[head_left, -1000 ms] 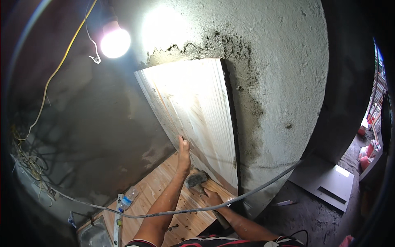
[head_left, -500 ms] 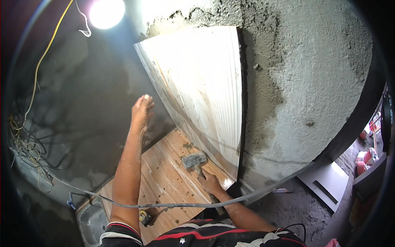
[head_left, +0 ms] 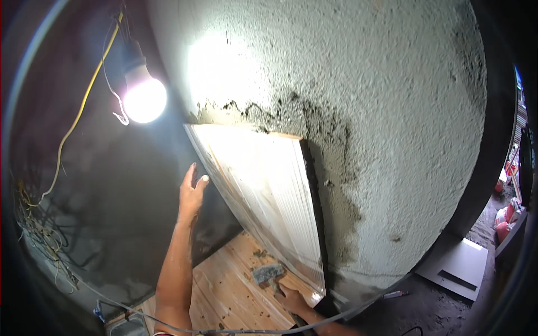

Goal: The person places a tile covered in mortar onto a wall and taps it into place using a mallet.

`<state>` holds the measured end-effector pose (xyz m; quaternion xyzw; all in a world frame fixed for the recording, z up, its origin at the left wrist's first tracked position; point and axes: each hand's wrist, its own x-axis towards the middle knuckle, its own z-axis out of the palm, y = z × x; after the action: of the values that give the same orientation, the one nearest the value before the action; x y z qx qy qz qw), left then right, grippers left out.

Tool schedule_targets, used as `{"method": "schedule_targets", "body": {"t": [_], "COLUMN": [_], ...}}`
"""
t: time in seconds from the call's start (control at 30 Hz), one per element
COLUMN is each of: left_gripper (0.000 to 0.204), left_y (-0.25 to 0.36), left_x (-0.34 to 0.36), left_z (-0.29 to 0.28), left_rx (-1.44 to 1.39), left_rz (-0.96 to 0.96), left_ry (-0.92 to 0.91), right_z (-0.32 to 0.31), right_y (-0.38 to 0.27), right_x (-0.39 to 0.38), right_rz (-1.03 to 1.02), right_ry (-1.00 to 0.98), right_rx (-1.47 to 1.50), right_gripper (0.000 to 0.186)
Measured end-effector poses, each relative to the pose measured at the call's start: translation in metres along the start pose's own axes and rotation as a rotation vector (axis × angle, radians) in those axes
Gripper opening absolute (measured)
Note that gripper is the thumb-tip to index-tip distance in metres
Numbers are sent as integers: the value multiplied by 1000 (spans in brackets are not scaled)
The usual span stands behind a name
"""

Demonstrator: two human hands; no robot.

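Note:
My right hand (head_left: pixel 292 300) is closed round the handle of a mallet (head_left: pixel 267 273) with a grey, mortar-smeared block head. The head rests on or just above the wood-patterned slab (head_left: pixel 224 294); I cannot tell which. My left hand (head_left: pixel 191 197) is raised and holds nothing, its thumb and fingers apart. It is nearest the left edge of a large glossy tile panel (head_left: pixel 255 190) with pale streaks, apparently without touching it. That panel stands against the rough plastered wall (head_left: pixel 403 140), and wet mortar (head_left: pixel 328 126) shows along its top and right side.
A lit bulb (head_left: pixel 144 101) hangs at upper left beside a yellow cable (head_left: pixel 84 103). Tangled wires (head_left: pixel 47 241) lie at the left. A grey cable (head_left: pixel 224 330) crosses low in front. A sink (head_left: pixel 128 326) sits lower left, and a pale board (head_left: pixel 457 269) lies at right.
The view has tilted upward, so more wall and the whole bulb show. My left hand has turned and its fingers have spread. My right hand still grips the mallet.

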<state>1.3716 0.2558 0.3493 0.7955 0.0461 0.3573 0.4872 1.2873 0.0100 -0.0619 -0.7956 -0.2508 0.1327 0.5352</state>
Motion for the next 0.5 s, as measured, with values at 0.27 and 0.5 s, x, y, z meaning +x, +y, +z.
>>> {"method": "schedule_targets", "body": {"t": [0.27,0.5], "left_gripper": [73,76], "left_y": [22,44], "left_x": [55,92], "left_z": [-5,-19], "left_rx": [218,523], "left_rz": [462,689], "left_ry": [13,-6], "right_z": [8,16], "right_y": [19,9], "right_x": [-1,0], "right_rz": [-50,-81], "right_ry": [38,42], "right_rx": [49,1], "right_gripper": [61,58]}}
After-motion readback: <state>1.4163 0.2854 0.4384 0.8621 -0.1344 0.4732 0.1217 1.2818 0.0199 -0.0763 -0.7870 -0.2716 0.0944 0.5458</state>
